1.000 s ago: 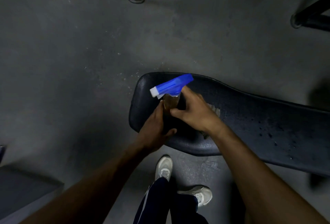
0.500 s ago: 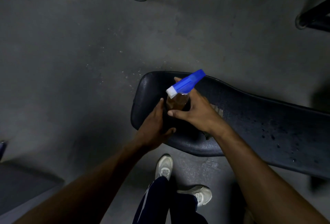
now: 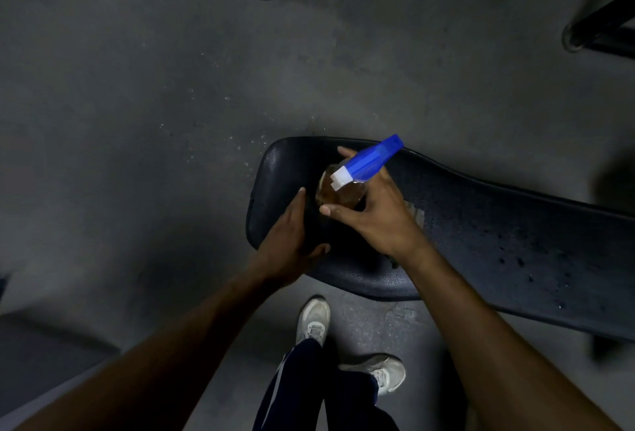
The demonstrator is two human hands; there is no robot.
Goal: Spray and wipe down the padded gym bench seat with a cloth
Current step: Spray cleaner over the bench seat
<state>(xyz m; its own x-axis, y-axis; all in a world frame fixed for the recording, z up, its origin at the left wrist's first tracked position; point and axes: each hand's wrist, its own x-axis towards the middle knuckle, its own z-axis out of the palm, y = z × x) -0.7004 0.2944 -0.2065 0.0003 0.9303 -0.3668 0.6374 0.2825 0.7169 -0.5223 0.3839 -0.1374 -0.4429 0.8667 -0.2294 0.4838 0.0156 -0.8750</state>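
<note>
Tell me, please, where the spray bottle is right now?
In the head view, the spray bottle sits centre frame over the rounded end of the black bench pad, gripped by the right hand, with the left hand alongside.

Bare forearms, no sleeves; navy track trousers [image 3: 309, 393] with white side stripe; worn whitish trainers [image 3: 313, 320].

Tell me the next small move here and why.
Probably tilt the spray bottle in the right hand so its white nozzle faces the bench pad, then squeeze: the nozzle points sideways now, and the left hand rests on the pad.
</note>
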